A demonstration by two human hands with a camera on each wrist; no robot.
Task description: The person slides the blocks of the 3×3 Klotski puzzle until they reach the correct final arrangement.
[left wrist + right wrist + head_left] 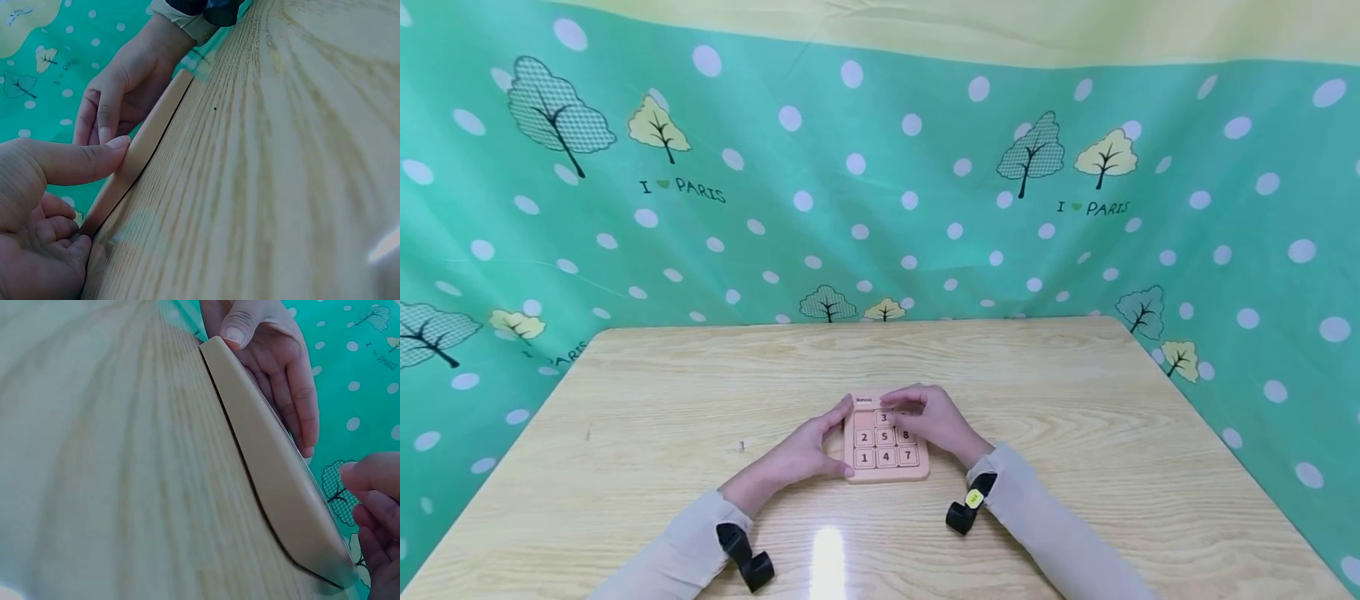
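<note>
resting flat near the middle of the wooden table [647, 400], toward the near edge: a small pink sliding number puzzle [886, 446] with tiles 3, 2, 5, 8, 1, 4, 7 readable only from the head view. holding its left edge with the left hand [801, 454], thumb along the side and fingers stretched up toward the top left corner. lying over the upper right part of the puzzle with the right hand [934, 421], fingers loosely straight and touching the tiles there, covering some numbers. seen from the left wrist view only as a thin pink edge of the puzzle [150, 147], with the left thumb [81, 162] pressed straight against this edge and the other left fingers curled below, near the table. seen from the right wrist view again only as a rounded side [275, 475], no numbers at all, with the left hand [275, 356] at the far end and right fingertips [375, 487] just beside the near corner. hanging behind the table, a green cloth [925, 183] with white dots and trees. worn on both wrists, black straps [745, 554].
</note>
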